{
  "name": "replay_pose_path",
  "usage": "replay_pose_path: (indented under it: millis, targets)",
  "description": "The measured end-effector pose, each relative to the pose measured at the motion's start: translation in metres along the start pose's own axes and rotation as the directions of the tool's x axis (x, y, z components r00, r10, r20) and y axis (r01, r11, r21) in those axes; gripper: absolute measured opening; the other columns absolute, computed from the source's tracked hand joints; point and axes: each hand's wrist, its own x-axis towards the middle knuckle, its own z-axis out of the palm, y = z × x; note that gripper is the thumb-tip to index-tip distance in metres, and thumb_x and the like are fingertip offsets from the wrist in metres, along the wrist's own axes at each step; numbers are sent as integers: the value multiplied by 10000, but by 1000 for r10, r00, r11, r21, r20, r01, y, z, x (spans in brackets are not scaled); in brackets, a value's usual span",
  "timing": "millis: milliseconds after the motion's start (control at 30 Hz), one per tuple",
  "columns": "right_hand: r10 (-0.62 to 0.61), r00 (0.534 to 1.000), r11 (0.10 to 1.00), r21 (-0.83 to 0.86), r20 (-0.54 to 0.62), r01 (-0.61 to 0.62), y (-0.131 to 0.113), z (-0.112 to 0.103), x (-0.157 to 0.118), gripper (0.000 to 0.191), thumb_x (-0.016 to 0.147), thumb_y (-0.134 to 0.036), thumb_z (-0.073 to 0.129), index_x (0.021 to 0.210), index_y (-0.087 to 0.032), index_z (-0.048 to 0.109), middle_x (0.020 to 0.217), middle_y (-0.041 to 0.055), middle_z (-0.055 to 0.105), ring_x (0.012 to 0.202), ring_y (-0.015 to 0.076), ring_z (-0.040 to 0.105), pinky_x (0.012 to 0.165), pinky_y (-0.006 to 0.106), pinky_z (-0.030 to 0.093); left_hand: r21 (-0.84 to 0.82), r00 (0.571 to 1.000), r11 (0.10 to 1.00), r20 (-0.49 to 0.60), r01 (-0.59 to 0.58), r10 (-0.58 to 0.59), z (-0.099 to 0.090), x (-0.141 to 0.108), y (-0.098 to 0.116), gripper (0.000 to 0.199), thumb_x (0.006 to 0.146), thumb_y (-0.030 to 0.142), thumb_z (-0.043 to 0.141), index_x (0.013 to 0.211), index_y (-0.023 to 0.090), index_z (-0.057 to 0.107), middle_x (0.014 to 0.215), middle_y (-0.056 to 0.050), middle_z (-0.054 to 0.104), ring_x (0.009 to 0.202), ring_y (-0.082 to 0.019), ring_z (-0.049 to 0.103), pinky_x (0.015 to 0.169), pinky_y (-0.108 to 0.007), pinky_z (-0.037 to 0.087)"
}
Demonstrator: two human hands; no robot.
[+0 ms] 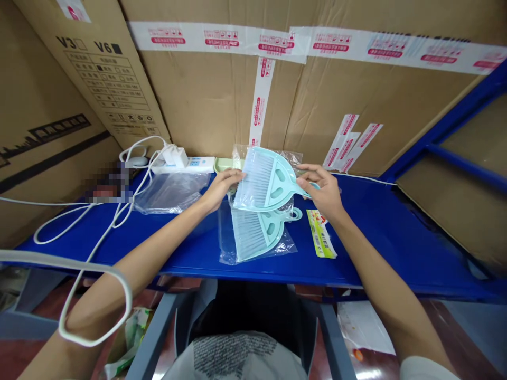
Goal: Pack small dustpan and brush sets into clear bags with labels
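Observation:
Just above the blue table I hold a light-blue dustpan and brush set, its bristles toward the left and its handle toward the right. The fingers of my left hand are closed at the bristle edge. My right hand grips the handle end between thumb and fingers. Partly hidden beneath lies a second light-blue dustpan and brush set, in or on a clear plastic bag. A yellow-green printed card rests on the table below my right hand.
Clear plastic bags lie on the blue table at left. Behind them are a white power strip with a plug and a pale green object. A loose white cable crosses my left arm. Large cardboard boxes wall the back.

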Motion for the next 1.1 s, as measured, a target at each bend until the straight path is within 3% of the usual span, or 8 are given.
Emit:
replay_pose_path:
  millis: [167,267,367,533,733,900,1000,1100]
  targets:
    - [183,983,971,160,-24,-177,-8,9,-4,614,783,-531,921,1274,-304,629,811,-21,688,611,148,583,465,247,478,-211,983,960,48,182,-175,2,-4,5,334,614,400,950,751,155,769,796,-28,724,750,-177,657,727,-274,505]
    - [358,930,867,337,88,-366,-5,8,-2,614,791,-681,857,1204,-272,658,608,-56,598,437,134,485,377,251,362,-234,981,954,75,190,-177,3,-7,9,316,602,366,960,723,141,774,786,-37,737,721,-175,666,709,-278,512]
    - [410,889,824,335,204,-457,-2,9,-2,608,740,-767,852,997,-229,736,603,-9,650,442,157,547,407,285,419,-232,982,954,69,188,-176,7,-10,10,289,581,342,956,684,136,780,744,-36,733,675,-169,655,685,-278,511]
    - [178,982,963,196,58,-187,-1,11,-1,509,738,-681,907,677,-204,741,627,19,664,534,137,553,487,273,420,-230,989,963,-8,143,-148,4,-8,15,247,597,319,924,676,128,788,728,-45,746,651,-173,664,644,-278,522]
    - [172,976,942,312,-133,-123,-3,-22,14,416,735,-586,911,713,-230,696,694,-2,626,574,123,526,482,258,389,-384,971,922,-198,49,-135,-36,20,29,247,736,301,807,917,133,789,874,-90,817,964,-293,787,854,-373,653]
    - [250,951,958,96,181,-270,7,-21,11,421,786,-617,857,749,-224,712,809,48,724,742,190,665,685,329,531,-427,908,892,-417,-149,-48,-72,45,27,99,895,237,667,952,191,734,979,-67,823,1078,-240,792,887,-284,666]
    - [209,889,973,-174,407,-149,12,3,1,438,896,-643,724,782,-220,746,863,77,772,826,236,699,791,377,533,-431,893,890,-445,-147,-69,-78,50,20,85,908,247,658,955,200,711,971,-66,817,1070,-236,795,869,-272,670]
    - [171,879,910,-413,446,32,13,24,-9,421,983,-592,606,800,-223,692,879,79,760,829,251,692,791,389,504,-470,909,873,-409,-132,-83,-74,51,14,132,879,248,657,974,176,714,964,-78,819,1049,-249,800,878,-306,680]
